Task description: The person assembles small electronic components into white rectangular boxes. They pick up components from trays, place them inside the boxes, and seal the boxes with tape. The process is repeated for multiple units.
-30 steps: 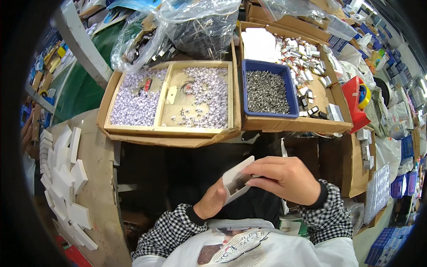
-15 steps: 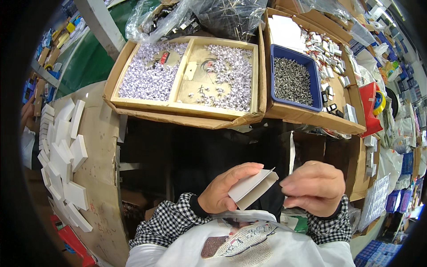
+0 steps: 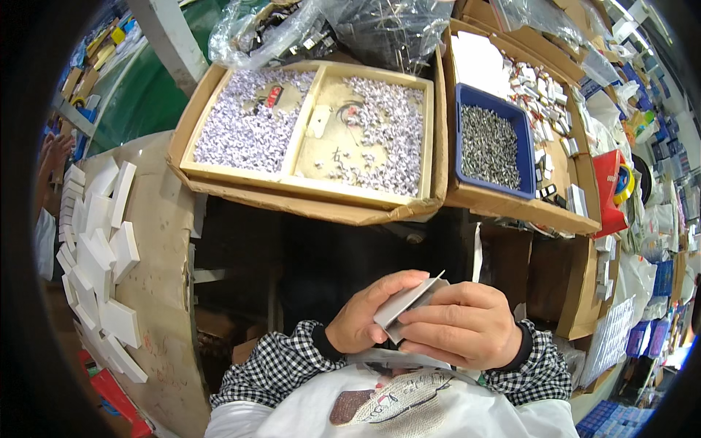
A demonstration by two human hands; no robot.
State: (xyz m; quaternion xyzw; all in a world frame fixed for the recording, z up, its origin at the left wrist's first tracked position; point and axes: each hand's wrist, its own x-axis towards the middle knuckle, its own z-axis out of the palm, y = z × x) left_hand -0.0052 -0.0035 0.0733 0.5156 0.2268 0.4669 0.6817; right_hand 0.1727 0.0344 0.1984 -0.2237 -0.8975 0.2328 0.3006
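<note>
Now both hands had drawn closer together than half a second before, when the small white box sat more open between them with a gap to the right hand. The left hand (image 3: 365, 317) pinched the small white box (image 3: 404, 305) from below and behind, thumb under it and fingers curled over its upper edge. The right hand (image 3: 464, 325) had closed in against the box's right side, its fingers folded over the lower flap, so the box was pressed between the two hands just above the lap. The flap that had stood apart earlier looked nearly folded flat, which I judged to mean the folding of this box was almost finished.

Farther out, a stack of white boxes (image 3: 98, 248) of the same kind lay on the cardboard-covered surface (image 3: 164, 241) to the left. Ahead, a wooden tray (image 3: 307, 139) with two compartments held heaps of small pale purple parts (image 3: 244, 131). Right of it, a blue bin (image 3: 491, 146) was filled with small grey metal pieces. The view had tilted slightly downward, bringing the trays higher in the picture.
</note>
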